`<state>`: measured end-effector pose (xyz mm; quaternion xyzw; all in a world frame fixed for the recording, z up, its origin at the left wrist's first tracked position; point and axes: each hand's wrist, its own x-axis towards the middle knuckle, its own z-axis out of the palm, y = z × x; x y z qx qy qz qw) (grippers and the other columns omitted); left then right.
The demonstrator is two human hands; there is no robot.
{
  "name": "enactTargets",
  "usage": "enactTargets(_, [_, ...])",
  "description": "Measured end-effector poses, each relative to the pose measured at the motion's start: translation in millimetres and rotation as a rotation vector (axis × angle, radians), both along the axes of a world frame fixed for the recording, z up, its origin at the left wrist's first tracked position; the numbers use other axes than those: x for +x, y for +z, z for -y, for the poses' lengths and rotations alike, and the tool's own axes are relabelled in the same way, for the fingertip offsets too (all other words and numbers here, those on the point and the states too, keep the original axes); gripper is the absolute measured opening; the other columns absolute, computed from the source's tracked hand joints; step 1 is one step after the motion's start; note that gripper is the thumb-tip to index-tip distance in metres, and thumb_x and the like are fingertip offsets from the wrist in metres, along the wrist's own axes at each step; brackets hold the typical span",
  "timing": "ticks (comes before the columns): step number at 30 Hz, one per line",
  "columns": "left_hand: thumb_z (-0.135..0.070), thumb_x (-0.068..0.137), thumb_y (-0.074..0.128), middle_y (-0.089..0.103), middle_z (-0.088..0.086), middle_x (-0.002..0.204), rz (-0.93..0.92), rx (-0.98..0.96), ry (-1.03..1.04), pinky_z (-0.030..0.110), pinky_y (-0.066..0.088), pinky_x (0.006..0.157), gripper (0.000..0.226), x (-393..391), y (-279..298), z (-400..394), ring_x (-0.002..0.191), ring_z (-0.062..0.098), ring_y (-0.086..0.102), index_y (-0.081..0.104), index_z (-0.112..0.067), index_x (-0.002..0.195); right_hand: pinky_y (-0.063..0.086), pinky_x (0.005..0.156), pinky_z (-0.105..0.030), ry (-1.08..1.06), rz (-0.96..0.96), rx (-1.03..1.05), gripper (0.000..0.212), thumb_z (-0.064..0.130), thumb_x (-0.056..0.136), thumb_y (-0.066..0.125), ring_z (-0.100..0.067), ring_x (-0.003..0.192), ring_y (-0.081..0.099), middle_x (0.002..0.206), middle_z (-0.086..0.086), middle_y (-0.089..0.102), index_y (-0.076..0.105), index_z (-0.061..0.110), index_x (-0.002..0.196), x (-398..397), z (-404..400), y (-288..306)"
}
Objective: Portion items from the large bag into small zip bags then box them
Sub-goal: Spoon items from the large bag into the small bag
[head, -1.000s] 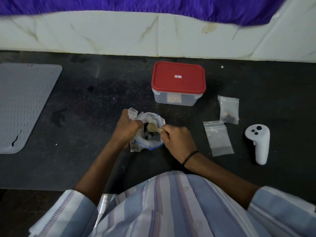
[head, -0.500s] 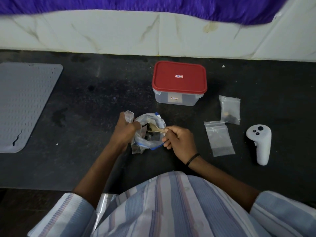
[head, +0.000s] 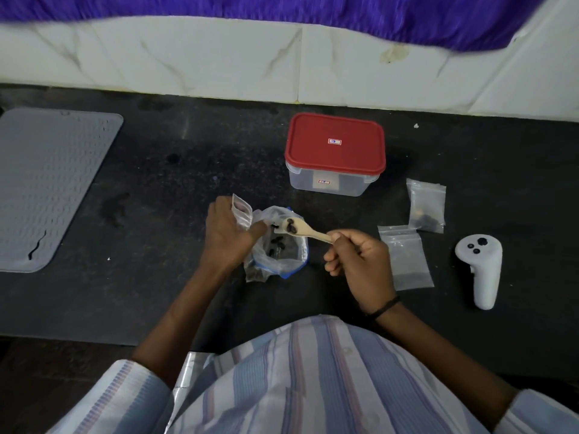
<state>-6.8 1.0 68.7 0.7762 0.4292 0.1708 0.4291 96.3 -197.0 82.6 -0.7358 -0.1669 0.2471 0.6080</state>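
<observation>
At frame centre your left hand (head: 227, 231) grips a small zip bag (head: 242, 214), mouth up, and also holds the rim of the large bag (head: 279, 245) beside it on the counter (head: 156, 214). Just right, a wooden spoon (head: 302, 230) carries dark items over the large bag. Its handle runs right and down to your right hand (head: 357, 261), fingers curled round it. The small bag's mouth lies left of the spoon bowl, close by, so the load likely travels left. The box (head: 335, 155), lid on, sits above.
</observation>
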Motion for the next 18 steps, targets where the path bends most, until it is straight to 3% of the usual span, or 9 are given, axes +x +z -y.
enactTargets(4, [-0.031,0.073,0.083,0.045,-0.001,0.102,0.126,0.333,-0.049,0.042,0.047,0.084,0.05,-6.8,13.1,6.0,0.098,0.022,0.049,0.049,-0.012,0.105,0.051,0.051,-0.029,0.052,0.039,0.116,0.018,0.012,0.097,0.053,-0.019,0.054,0.061,0.064,-0.008,0.066,0.07,0.015,0.093,2.1,-5.5,38.1])
enactTargets(9, [-0.031,0.075,0.073,0.045,-0.001,0.098,0.16,0.527,-0.173,0.027,0.034,0.08,0.038,-4.4,26.0,16.9,0.092,0.012,0.042,0.053,-0.01,0.099,0.051,0.051,-0.028,0.163,0.189,0.112,0.017,0.014,0.096,0.055,-0.016,0.053,0.063,0.063,-0.003,0.067,0.071,0.015,0.093,0.4,-15.8,69.5])
enactTargets(13, [-0.024,0.074,0.073,0.047,0.001,0.094,0.214,0.565,-0.206,0.034,0.039,0.074,0.032,2.2,30.3,26.5,0.086,0.018,0.046,0.053,-0.009,0.094,0.052,0.053,-0.029,0.271,0.703,-0.022,0.016,0.018,0.094,0.057,-0.01,0.055,0.062,0.063,0.005,0.066,0.073,0.015,0.092,-0.9,-20.2,76.5])
enactTargets(15, [-0.031,0.077,0.072,0.044,-0.004,0.095,0.219,0.548,-0.229,0.032,0.039,0.072,0.034,4.3,28.7,28.6,0.085,0.015,0.044,0.052,-0.011,0.096,0.049,0.052,-0.03,0.377,0.932,-0.095,0.015,0.016,0.094,0.058,-0.007,0.055,0.054,0.066,0.002,0.064,0.072,0.011,0.091,-1.8,-22.5,79.1])
enactTargets(18, [-0.041,0.077,0.061,0.048,-0.001,0.097,0.236,0.51,-0.258,0.028,0.038,0.07,0.041,6.1,27.7,32.4,0.086,0.017,0.046,0.051,-0.011,0.103,0.048,0.049,-0.038,0.539,1.244,-0.23,0.007,0.007,0.087,0.063,-0.017,0.057,0.052,0.068,-0.003,0.058,0.069,0.009,0.089,-2.7,-23.9,80.4])
